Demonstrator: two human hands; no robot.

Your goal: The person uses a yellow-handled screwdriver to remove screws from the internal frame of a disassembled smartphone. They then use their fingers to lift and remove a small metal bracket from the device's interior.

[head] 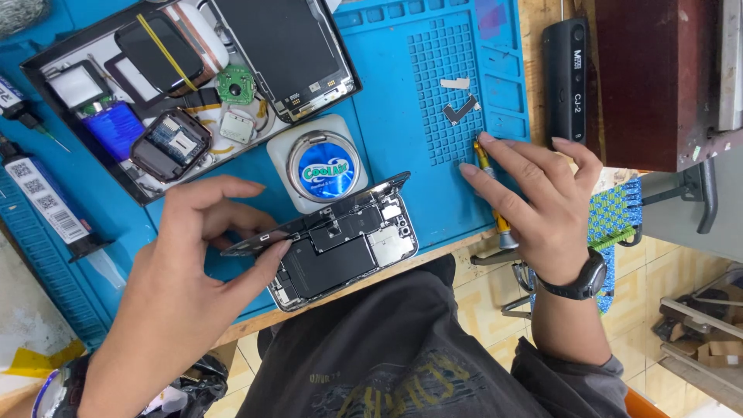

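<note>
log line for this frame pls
left hand: lifting screen off opened phone | right hand: on screwdriver | surface: blue mat

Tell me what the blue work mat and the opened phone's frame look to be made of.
Blue work mat: likely silicone or soft rubber, matte, with moulded grid pockets. Opened phone: the frame looks like polished metal, judging by its bright, shiny rim; the left hand lifts its dark, glossy screen panel.

The opened smartphone (344, 251) lies on my blue repair mat (433, 116) at the near edge, tilted, its back half face up showing the black battery, logic board and silver shields. Its dark screen panel (309, 220) is lifted on edge along the far side, hinged open. The yellow-handled screwdriver (493, 193) lies on the mat to the right
</note>
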